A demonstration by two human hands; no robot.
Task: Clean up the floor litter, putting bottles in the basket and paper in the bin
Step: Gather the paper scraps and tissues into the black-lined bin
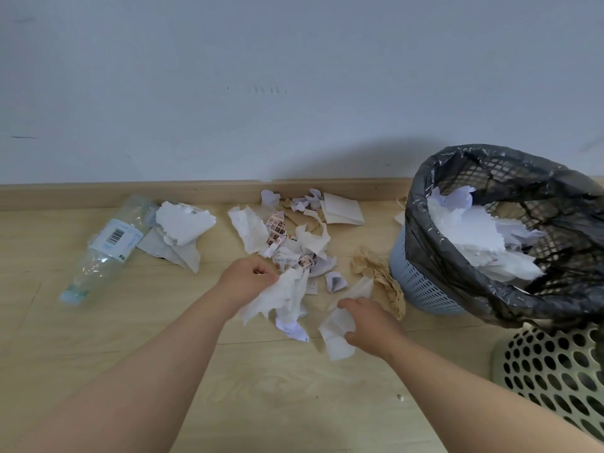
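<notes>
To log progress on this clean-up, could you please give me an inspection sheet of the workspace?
Surface: pale wooden floor, littered near the wall.
Job's things: clear bottle lies on its side at left; torn paper scraps heaped in the middle; lined bin at right already holds white paper; perforated basket bottom right, contents hidden.
Clutter: brown crumpled paper beside the bin.
Hands: left hand grips white tissue; right hand pinches a white sheet.
Cables: nothing seen.
Surroundings: grey wall, wooden skirting board.
</notes>
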